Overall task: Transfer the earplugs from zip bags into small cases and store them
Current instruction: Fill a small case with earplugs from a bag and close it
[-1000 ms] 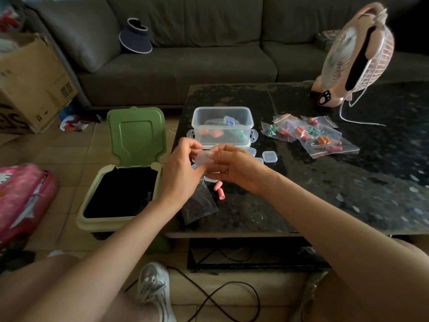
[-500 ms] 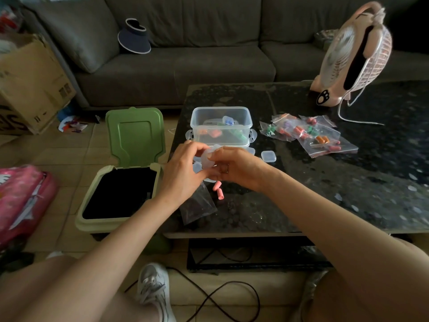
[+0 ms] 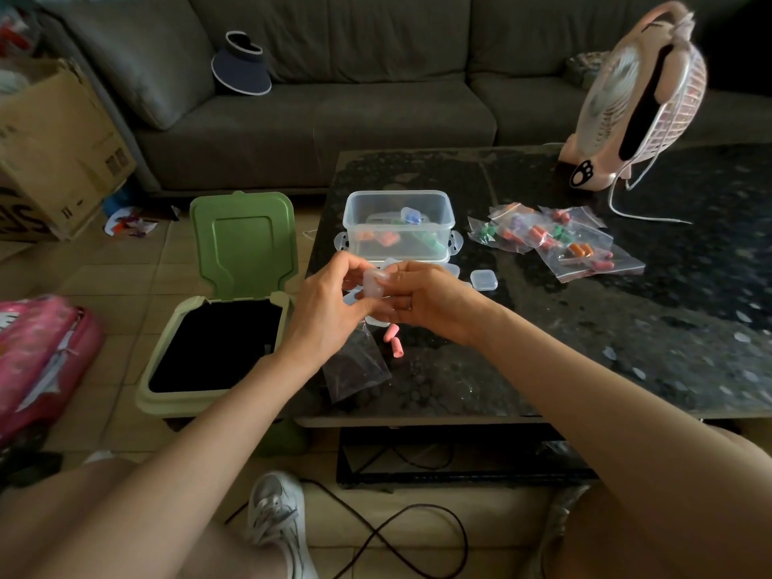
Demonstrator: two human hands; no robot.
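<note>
Right, both hands meet over the near-left part of the table (image 3: 585, 348): the left hand (image 3: 330, 302) and the right hand (image 3: 422, 298) each pinch one small clear case (image 3: 373, 282) between curled fingertips, though whether its lid is open is hard to tell. Just below them, two pink earplugs (image 3: 394, 338) lie on the table beside an empty zip bag (image 3: 355, 365). Behind the hands stands the clear container (image 3: 399, 227), and further right a spare case (image 3: 483, 280) sits near the pile of full zip bags (image 3: 555, 240).

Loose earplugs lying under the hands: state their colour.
The loose earplugs are pink; the head view shows them best.
</note>
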